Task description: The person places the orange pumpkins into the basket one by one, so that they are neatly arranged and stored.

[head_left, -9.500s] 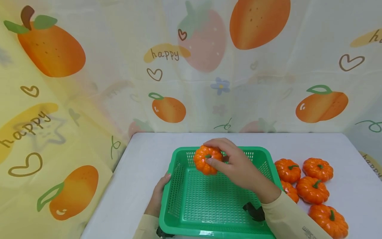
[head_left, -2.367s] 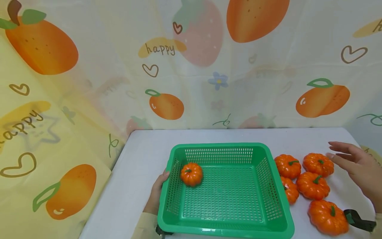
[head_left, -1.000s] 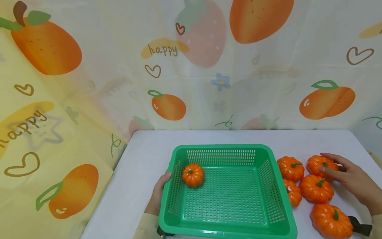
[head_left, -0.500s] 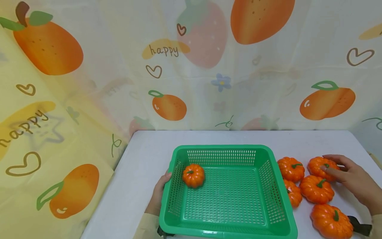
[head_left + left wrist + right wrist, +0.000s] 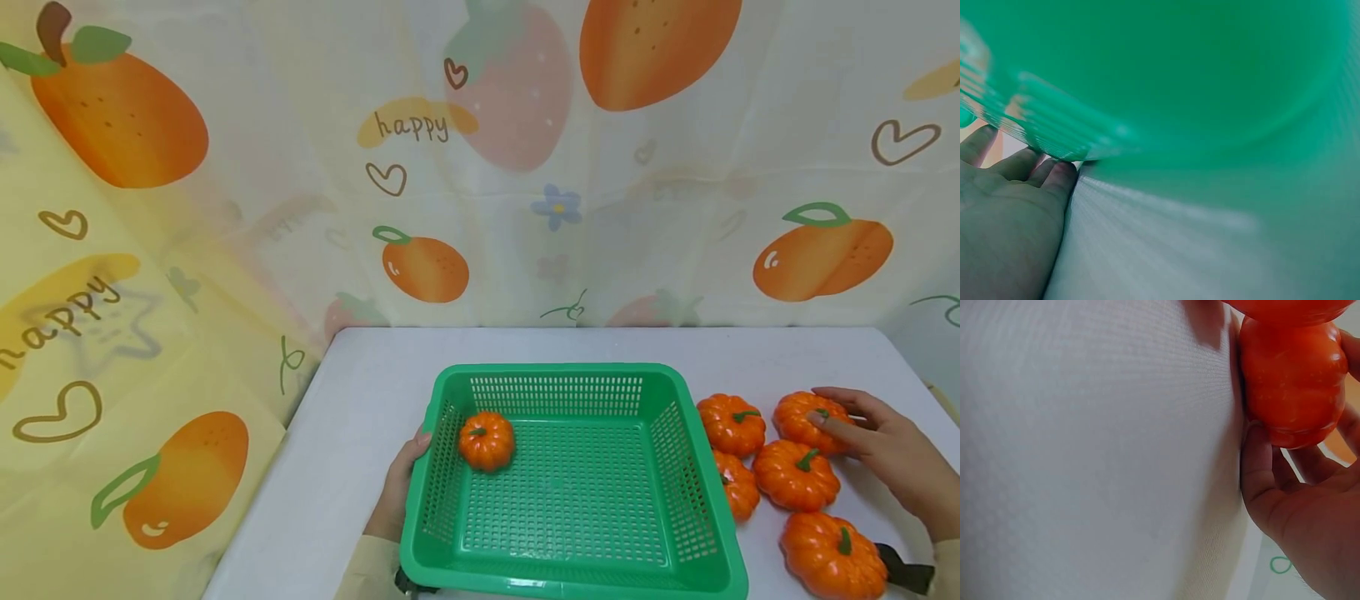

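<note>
The left hand (image 5: pixel 397 487) rests against the left side of a green basket (image 5: pixel 573 587); in the left wrist view the hand's (image 5: pixel 1013 206) fingers lie fairly straight, their tips touching the basket (image 5: pixel 1166 69). At the right, the right hand (image 5: pixel 892 446) grips the back-right orange pumpkin (image 5: pixel 798 421), thumb on top near the green stem. Seen from the right wrist, the hand's (image 5: pixel 1316 512) fingers curl round the side of this pumpkin (image 5: pixel 1294 381), which stands on the table. One small pumpkin (image 5: pixel 487 442) lies inside the basket at its left.
Several more pumpkins sit right of the basket: one at the back (image 5: pixel 731 425), one beside the basket wall (image 5: pixel 737 486), one in the middle (image 5: pixel 797 475) and one at the front (image 5: pixel 834 554). A white table (image 5: pixel 375 367) bears everything, with a fruit-printed cloth (image 5: pixel 495 250) behind.
The right hand has released the earlier pumpkin, now inside the basket, moved right and taken hold of the back-right pumpkin. The left hand has stayed at the basket.
</note>
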